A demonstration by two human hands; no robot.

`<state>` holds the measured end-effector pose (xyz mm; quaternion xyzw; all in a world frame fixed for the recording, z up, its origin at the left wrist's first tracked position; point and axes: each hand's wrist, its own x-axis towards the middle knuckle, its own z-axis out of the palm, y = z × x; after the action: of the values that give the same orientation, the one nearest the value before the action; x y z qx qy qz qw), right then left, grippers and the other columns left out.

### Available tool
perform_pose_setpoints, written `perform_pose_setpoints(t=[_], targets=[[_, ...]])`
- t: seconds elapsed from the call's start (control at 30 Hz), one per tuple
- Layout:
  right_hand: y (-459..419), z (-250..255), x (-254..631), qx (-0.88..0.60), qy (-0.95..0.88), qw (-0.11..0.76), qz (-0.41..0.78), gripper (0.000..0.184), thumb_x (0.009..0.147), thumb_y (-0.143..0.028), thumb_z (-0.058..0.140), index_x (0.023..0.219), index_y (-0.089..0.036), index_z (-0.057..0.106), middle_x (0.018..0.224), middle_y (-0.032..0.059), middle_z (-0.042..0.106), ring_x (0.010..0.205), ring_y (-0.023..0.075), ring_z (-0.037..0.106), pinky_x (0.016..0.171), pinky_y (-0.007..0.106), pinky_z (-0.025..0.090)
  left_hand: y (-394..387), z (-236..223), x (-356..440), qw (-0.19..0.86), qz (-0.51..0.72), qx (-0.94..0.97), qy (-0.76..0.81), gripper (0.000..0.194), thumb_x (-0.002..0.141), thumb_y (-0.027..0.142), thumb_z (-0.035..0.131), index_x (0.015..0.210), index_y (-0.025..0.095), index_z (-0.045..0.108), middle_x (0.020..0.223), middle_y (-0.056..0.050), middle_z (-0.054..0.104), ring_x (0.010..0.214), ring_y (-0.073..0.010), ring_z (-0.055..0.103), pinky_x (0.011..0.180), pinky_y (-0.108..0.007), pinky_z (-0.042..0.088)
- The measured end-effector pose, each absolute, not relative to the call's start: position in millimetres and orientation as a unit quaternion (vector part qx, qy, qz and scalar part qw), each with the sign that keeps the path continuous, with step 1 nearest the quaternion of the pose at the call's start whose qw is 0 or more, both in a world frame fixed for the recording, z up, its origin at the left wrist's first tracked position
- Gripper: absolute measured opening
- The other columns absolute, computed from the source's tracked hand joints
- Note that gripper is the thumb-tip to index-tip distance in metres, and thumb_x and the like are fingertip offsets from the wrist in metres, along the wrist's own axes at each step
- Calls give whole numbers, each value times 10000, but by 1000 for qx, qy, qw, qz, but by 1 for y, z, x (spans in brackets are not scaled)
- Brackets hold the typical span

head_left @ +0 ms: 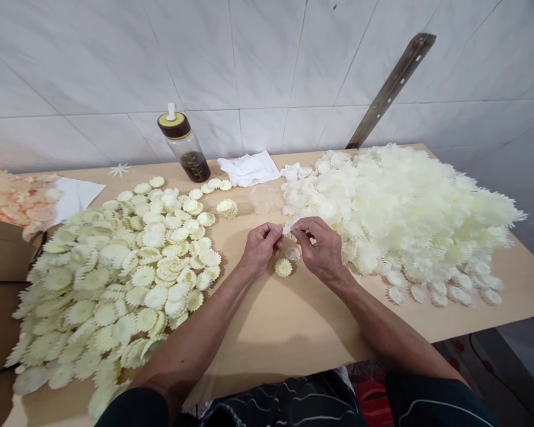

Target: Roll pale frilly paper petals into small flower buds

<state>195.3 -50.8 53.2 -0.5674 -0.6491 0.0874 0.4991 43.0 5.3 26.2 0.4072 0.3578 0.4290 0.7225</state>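
My left hand [263, 246] and my right hand [319, 248] are raised close together above the middle of the table, thumbs and fingers pinched. Between their fingertips a small whitish bit shows, too small to name. Just below them a pale-yellow, toothed-edged flower disc [283, 267] lies on the wood, with a translucent white petal piece [293, 253] beside it. Left of my hands spreads a large heap of cream flower discs [155, 261]. To the right rises a pile of thin, translucent frilled petal layers [400, 201]. A short stack of discs [227, 208] stands behind my left hand.
At the back stand a bottle of dark liquid [194, 166] and crumpled white tissue [250, 169]. A clear round lid or dish [262, 199] lies before the tissue. Peach petals [13, 198] and a cardboard box [4, 255] are far left. A metal bar [391, 89] leans on the wall.
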Motion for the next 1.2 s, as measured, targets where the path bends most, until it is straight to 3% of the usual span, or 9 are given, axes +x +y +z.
perform_pose_setpoints(t=[0.23, 0.53, 0.83, 0.97, 1.2], targets=[[-51, 50, 192, -554, -585, 576, 137, 123, 1024, -307, 629, 981, -235, 719, 1036, 53, 692, 702, 142, 664, 596, 326, 640, 4, 31, 47, 715, 465, 393, 343, 562, 718, 655, 864, 705, 162, 595, 574, 26, 534, 484, -71, 438, 442, -218, 353], [-55, 81, 209, -488, -553, 665, 121, 94, 1009, -297, 669, 968, -224, 713, 1034, 50, 668, 665, 137, 668, 596, 344, 634, 22, 27, 33, 743, 477, 332, 332, 489, 716, 537, 916, 747, 142, 630, 673, -2, 608, 545, -67, 522, 501, -201, 423], [-50, 75, 224, -545, -525, 638, 142, 115, 981, -338, 709, 996, -226, 730, 1025, 26, 717, 630, 125, 672, 608, 342, 642, 15, 30, 31, 831, 399, 295, 249, 376, 746, 404, 923, 827, 146, 662, 747, -37, 682, 665, -121, 650, 592, -216, 531], [-50, 72, 221, -552, -533, 619, 166, 118, 986, -336, 699, 1010, -224, 726, 1101, 45, 734, 676, 134, 694, 641, 358, 671, 15, 32, 31, 844, 399, 250, 258, 440, 725, 474, 923, 888, 145, 680, 795, -41, 691, 696, -150, 687, 587, -238, 553], [-51, 70, 218, -581, -540, 584, 175, 142, 987, -349, 683, 1017, -215, 717, 1139, 69, 747, 804, 172, 737, 676, 362, 700, 13, 30, 34, 815, 404, 298, 289, 382, 668, 324, 962, 813, 141, 659, 741, -21, 673, 638, -106, 628, 588, -216, 507]])
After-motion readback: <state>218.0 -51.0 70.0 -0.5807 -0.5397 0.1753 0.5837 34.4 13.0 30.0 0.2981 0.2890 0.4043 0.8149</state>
